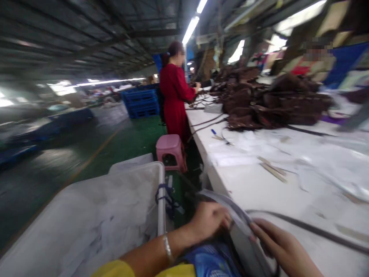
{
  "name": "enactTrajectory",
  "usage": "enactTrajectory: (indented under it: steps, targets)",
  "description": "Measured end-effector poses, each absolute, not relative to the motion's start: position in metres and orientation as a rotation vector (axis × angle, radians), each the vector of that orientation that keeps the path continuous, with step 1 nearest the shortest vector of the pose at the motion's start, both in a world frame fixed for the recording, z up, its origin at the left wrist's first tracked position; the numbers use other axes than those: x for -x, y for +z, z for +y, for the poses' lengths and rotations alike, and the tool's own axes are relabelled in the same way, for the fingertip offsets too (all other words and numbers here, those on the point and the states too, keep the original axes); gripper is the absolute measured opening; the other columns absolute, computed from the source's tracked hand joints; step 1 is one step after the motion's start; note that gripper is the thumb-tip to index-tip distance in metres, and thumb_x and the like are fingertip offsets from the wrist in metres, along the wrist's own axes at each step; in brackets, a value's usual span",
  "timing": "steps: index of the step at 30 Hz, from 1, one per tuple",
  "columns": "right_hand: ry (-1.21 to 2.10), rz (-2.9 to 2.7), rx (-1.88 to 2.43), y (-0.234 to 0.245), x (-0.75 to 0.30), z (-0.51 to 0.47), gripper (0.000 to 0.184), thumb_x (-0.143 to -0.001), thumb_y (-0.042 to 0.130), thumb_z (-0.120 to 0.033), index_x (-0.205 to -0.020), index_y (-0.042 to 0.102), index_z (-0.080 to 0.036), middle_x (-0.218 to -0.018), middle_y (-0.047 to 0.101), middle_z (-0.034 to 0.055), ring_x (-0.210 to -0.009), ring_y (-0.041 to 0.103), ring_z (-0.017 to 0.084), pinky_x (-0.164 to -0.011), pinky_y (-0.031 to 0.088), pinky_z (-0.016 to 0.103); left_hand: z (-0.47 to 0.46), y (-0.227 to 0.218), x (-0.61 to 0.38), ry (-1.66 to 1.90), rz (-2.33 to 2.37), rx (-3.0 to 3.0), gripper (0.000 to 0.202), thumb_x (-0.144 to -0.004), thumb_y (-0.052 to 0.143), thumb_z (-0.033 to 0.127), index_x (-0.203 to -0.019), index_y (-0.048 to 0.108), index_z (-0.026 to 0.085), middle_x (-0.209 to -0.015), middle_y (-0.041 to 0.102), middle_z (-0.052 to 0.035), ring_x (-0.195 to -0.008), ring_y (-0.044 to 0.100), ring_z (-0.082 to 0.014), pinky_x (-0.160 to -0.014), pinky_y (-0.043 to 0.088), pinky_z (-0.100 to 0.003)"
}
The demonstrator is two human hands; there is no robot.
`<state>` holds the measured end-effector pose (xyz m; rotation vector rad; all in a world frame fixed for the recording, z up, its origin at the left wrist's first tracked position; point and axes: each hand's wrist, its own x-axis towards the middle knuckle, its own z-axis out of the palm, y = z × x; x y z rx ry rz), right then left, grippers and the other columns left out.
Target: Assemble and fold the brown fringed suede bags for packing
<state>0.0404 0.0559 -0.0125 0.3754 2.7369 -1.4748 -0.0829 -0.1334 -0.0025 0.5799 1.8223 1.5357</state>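
In the lower middle is a grey and dark bag-like piece (241, 239) with a pale curved edge, blurred by motion and held at the table's near edge. My left hand (208, 220), with a silver bracelet at the wrist, has its fingers curled closed against the piece's left side. From the right, my right hand (278, 244) grips the other side, its thumb along the edge and the rest of the fingers partly hidden. A long dark strap (305, 224) runs from near the piece across the white table (245, 181).
At left stands a white bin (115, 177) with pale scraps. Ahead are a pink stool (169, 144) and a person in red (175, 86). On the table lie brown bags (259, 104), snips (223, 137) and plastic film (331, 154). Another person (308, 69) is across the table.
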Motion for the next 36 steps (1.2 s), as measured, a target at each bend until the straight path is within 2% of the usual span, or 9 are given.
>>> enactTrajectory:
  steps: [5, 7, 9, 12, 17, 25, 28, 31, 36]
  targets:
    - [-1.630, 2.628, -0.310, 0.024, -0.026, 0.029, 0.044, -0.095, 0.043, -0.052, -0.075, 0.061, -0.018, -0.065, 0.060, 0.0017, -0.054, 0.053, 0.015, -0.057, 0.045, 0.026, -0.136, 0.019, 0.139, 1.163, 2.016, -1.472, 0.038, -0.096, 0.049, 0.039, -0.126, 0.061, 0.020, -0.136, 0.059, -0.0081, -0.127, 0.049, -0.0236, -0.113, 0.029, -0.040]
    - [-1.633, 2.616, -0.250, 0.035, -0.024, 0.022, 0.042, -0.096, 0.044, -0.048, -0.074, 0.062, -0.016, -0.067, 0.061, 0.0019, -0.058, 0.053, 0.014, -0.059, 0.043, 0.025, -0.128, 0.024, 0.146, 0.871, 1.772, -1.652, 0.037, -0.097, 0.046, 0.040, -0.122, 0.065, 0.020, -0.127, 0.065, -0.0062, -0.118, 0.056, -0.0221, -0.108, 0.034, -0.037]
    - [-1.617, 2.600, -0.264, 0.039, -0.034, 0.016, 0.041, -0.096, 0.046, -0.048, -0.076, 0.063, -0.017, -0.069, 0.061, 0.0024, -0.062, 0.054, 0.015, -0.060, 0.042, 0.025, -0.124, 0.025, 0.146, 0.698, 1.535, -1.634, 0.038, -0.096, 0.047, 0.043, -0.108, 0.072, 0.016, -0.101, 0.073, -0.0048, -0.093, 0.064, -0.0183, -0.089, 0.045, -0.027]
    - [-1.642, 2.431, -0.382, 0.029, -0.058, 0.019, 0.041, -0.095, 0.045, -0.053, -0.100, 0.065, -0.018, -0.071, 0.061, 0.0026, -0.061, 0.054, 0.016, -0.056, 0.043, 0.026, -0.128, 0.019, 0.152, 0.710, 1.414, -1.489, 0.039, -0.090, 0.058, 0.047, -0.093, 0.075, 0.012, -0.074, 0.069, -0.0010, -0.069, 0.059, -0.0119, -0.065, 0.043, -0.018]
    - [-1.612, 2.276, -0.485, 0.011, -0.071, 0.036, 0.061, -0.093, 0.049, -0.056, -0.141, 0.046, -0.019, -0.070, 0.062, 0.0037, -0.064, 0.058, 0.020, -0.055, 0.047, 0.029, -0.149, 0.002, 0.172, 0.775, 1.459, -1.331, 0.033, -0.085, 0.066, 0.043, -0.091, 0.077, 0.012, -0.074, 0.070, -0.0020, -0.067, 0.058, -0.0109, -0.064, 0.042, -0.017]
    - [-1.582, 2.402, -0.204, 0.055, -0.028, 0.012, 0.064, -0.094, 0.056, -0.035, -0.151, 0.031, -0.021, -0.075, 0.067, -0.0006, -0.059, 0.055, 0.012, -0.055, 0.043, 0.021, -0.138, 0.027, 0.154, 0.814, 1.334, -1.352, 0.044, -0.089, 0.054, 0.049, -0.087, 0.074, 0.010, -0.069, 0.064, -0.0019, -0.063, 0.052, -0.0122, -0.057, 0.038, -0.019]
    - [-1.673, 2.270, -0.247, 0.050, -0.046, 0.025, 0.056, -0.093, 0.058, -0.038, -0.143, 0.044, -0.018, -0.080, 0.069, 0.0017, -0.066, 0.061, 0.013, -0.063, 0.048, 0.023, -0.147, 0.035, 0.179, 0.689, 1.431, -1.358, 0.044, -0.088, 0.055, 0.050, -0.082, 0.074, 0.011, -0.069, 0.064, -0.0017, -0.063, 0.051, -0.0127, -0.055, 0.035, -0.018]
    - [-1.650, 2.267, -0.294, 0.045, -0.065, 0.027, 0.033, -0.091, 0.061, -0.037, -0.112, 0.068, -0.012, -0.079, 0.068, 0.0029, -0.072, 0.062, 0.014, -0.068, 0.049, 0.023, -0.159, 0.034, 0.202, 0.494, 1.499, -1.335, 0.044, -0.086, 0.057, 0.053, -0.082, 0.074, 0.012, -0.066, 0.063, -0.0009, -0.060, 0.049, -0.0127, -0.052, 0.032, -0.017]
    - [-1.522, 2.523, -0.176, 0.060, -0.046, 0.000, 0.019, -0.092, 0.061, -0.029, -0.099, 0.070, -0.015, -0.078, 0.066, -0.0006, -0.069, 0.059, 0.010, -0.066, 0.044, 0.019, -0.159, 0.037, 0.184, 0.471, 1.436, -1.298, 0.043, -0.087, 0.056, 0.052, -0.079, 0.072, 0.013, -0.067, 0.061, 0.0000, -0.063, 0.049, -0.0128, -0.056, 0.034, -0.017]
